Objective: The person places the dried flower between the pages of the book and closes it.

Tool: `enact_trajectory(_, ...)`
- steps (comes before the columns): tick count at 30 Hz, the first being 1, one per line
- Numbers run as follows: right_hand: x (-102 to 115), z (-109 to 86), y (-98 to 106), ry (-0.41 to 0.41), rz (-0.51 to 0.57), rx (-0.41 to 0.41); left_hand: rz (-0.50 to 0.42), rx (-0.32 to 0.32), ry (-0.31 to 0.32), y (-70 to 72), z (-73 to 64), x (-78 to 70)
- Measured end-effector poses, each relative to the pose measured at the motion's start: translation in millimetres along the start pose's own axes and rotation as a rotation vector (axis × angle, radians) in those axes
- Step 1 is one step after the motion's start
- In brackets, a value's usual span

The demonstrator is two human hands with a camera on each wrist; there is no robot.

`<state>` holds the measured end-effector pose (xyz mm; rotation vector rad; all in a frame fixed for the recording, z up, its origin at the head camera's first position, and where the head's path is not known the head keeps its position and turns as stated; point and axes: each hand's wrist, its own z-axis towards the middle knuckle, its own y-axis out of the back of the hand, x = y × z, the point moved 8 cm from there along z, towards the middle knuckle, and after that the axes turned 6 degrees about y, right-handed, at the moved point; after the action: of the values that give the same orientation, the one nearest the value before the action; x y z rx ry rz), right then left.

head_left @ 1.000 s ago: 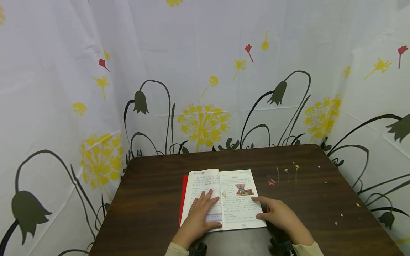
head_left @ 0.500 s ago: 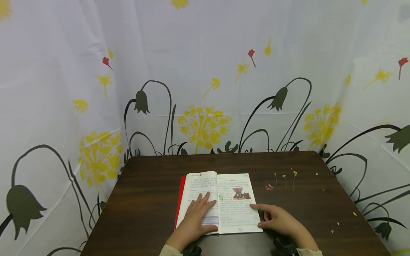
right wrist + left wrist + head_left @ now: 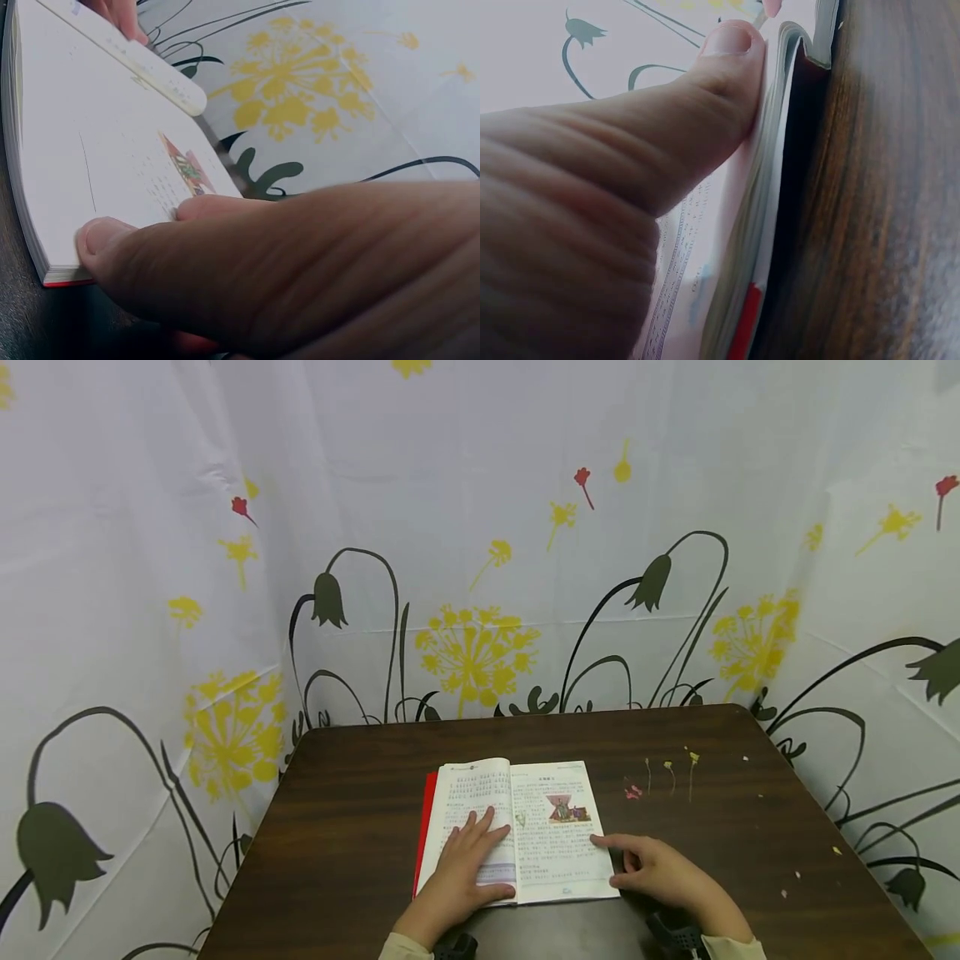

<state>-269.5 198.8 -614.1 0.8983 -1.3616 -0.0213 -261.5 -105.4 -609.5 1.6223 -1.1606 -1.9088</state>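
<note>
An open book [image 3: 566, 860] with printed pages and a red cover lies on the dark wooden table. My left hand [image 3: 463, 870] rests on the left page with fingers spread, its thumb reaching toward the spine. In the left wrist view that thumb [image 3: 720, 82] lies on the page beside the lower edge. Over at the right edge, my right hand [image 3: 667, 872] touches the right page with its index fingertip, below a small coloured picture [image 3: 567, 808]. Its thumb [image 3: 112, 236] presses near the page's outer corner, while the other fingers curl beside the book.
The table [image 3: 337, 827] carries flower-like bits [image 3: 670, 767], a red piece [image 3: 633, 792] and small pale petals right of the book. Behind it hangs a white curtain [image 3: 465, 485] with yellow, red and dark green plant prints.
The head view tilts up slightly and back. Both hands keep nearly the same places on the book; the right thumb and index finger shift very little at the page edge.
</note>
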Motion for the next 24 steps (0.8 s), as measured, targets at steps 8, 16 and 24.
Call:
enact_trajectory(8,-0.7,1.0,0.0,-0.021,-0.031,-0.013,-0.012,0.015,0.019,-1.3,1.3,0.7)
enact_trajectory(16,-3.3,4.0,-0.6,-0.023,-0.047,-0.038,0.0,0.013,0.015,-0.4,1.2,1.5)
enact_trajectory(24,-1.3,8.6,2.4,0.004,-0.125,-0.111,-0.002,0.001,0.001,-0.5,2.1,0.8)
